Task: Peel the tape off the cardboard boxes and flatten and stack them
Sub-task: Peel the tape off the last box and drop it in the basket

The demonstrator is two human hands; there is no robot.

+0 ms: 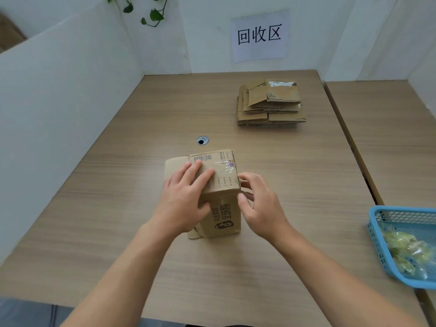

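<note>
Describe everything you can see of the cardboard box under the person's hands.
The cardboard box is brown, assembled, standing on the wooden table. Its top carries a barcode label and crinkled clear tape; the near face has dark printing. A flap juts out top left. The left hand lies flat on top; the right hand grips the upper right edge.

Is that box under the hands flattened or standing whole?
Standing whole: the cardboard box has its full shape, with clear tape across its top, unlike the flattened stack behind it.
</note>
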